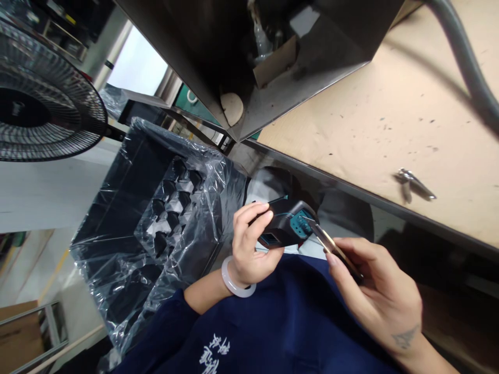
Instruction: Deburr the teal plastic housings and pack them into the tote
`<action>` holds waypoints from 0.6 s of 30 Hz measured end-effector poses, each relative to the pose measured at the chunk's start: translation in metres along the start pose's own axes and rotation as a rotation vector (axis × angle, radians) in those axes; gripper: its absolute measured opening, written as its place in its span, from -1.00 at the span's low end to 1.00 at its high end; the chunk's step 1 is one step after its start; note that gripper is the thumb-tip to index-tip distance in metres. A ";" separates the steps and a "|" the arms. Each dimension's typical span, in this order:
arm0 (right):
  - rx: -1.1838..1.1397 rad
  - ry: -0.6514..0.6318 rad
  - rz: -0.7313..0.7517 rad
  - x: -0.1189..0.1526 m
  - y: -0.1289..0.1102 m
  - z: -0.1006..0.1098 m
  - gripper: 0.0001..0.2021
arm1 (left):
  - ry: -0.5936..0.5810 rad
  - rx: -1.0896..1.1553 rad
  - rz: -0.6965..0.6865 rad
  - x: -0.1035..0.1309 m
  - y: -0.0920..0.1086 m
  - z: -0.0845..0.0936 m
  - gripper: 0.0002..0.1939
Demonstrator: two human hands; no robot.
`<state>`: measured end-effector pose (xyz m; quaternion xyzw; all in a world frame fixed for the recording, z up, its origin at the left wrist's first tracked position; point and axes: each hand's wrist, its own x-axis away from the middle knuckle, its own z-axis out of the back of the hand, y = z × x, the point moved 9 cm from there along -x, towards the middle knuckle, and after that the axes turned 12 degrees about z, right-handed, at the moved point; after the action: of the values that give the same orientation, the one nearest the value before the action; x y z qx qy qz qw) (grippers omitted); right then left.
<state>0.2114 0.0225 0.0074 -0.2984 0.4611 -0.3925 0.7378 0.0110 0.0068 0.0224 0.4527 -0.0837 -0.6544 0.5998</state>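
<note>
My left hand (253, 241) is closed round a black plastic housing (278, 223) with teal parts, held in front of my body below the table edge. Its end facing right has a teal insert (300, 224) with small holes. A slim utility knife (331, 246) with a dark body and a gold-coloured edge is gripped between the thumb and fingers of my right hand (378, 291). The knife's thin tip is at the teal insert; whether it touches cannot be made out. My right fingers partly cover the knife's rear end.
To the left stands a bin lined with clear plastic (210, 192), holding several black parts. A nail clipper (417, 184) lies on the wooden table (351, 140). A dark metal box (312, 78), a grey hose (463, 57) and a fan (50, 98) are around.
</note>
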 end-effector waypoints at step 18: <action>-0.417 -0.116 -0.263 0.001 0.013 -0.019 -0.91 | 0.015 -0.019 -0.027 0.004 0.001 -0.004 -0.38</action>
<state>0.1982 0.0269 -0.0105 -0.5236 0.4464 -0.3635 0.6281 0.0147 0.0051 0.0189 0.4529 -0.0671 -0.6598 0.5958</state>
